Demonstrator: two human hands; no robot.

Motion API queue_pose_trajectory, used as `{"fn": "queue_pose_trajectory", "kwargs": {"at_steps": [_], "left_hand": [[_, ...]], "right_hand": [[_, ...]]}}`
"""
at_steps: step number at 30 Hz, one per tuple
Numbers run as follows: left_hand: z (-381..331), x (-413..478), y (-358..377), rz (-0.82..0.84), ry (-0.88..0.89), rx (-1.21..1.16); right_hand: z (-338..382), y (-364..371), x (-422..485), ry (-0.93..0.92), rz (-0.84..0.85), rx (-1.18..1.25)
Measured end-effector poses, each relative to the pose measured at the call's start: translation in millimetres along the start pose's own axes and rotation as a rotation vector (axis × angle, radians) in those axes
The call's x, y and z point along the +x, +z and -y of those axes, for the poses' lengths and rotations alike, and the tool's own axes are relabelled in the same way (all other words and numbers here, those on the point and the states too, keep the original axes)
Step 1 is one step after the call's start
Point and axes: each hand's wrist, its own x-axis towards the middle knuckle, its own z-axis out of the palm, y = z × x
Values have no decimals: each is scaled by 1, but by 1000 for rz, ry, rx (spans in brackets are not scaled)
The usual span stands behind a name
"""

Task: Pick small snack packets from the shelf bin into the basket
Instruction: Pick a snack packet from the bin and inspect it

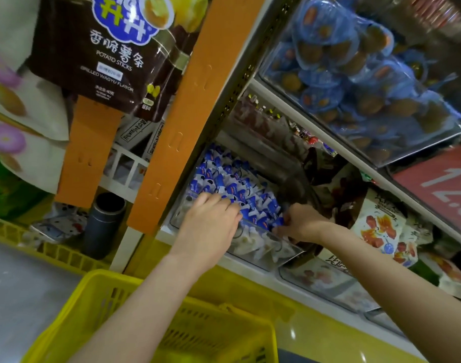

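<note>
Fingers of my right hand (301, 224) curl and pinch a blue-and-white packet (278, 221) at the near edge of the clear bin (266, 248). My left hand (211, 224) lies palm-down on the heaped snack packets (232, 179), fingertips buried among them; whether they grasp one I cannot tell. The yellow basket (93, 289) sits below my forearms.

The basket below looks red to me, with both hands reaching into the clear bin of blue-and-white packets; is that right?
Not quite: the head view shows the basket is yellow, not red. The left hand and right hand do both reach into the clear bin of blue-and-white packets.
</note>
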Motion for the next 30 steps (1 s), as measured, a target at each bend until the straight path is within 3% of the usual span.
{"fn": "queue_pose_trajectory", "kwargs": {"at_steps": [6,11,18,20,23,25,30], "left_hand": [[1,0,-7,17,23,33],[0,-1,-11,42,30,53],[1,-3,-14,140,-25,57],[4,-5,-19,156,-58,51],[13,-8,-27,181,-84,73],[17,-9,-35,210,-80,88],[23,-9,-46,330,7,146]], "right_hand": [[1,7,10,-48,71,-30],[-2,15,10,-214,-118,287],[-8,9,13,-322,44,71],[0,1,19,-384,-69,128],[27,-9,34,-498,-336,408],[53,-12,47,-548,-353,526],[110,-9,75,-591,-282,564]]}}
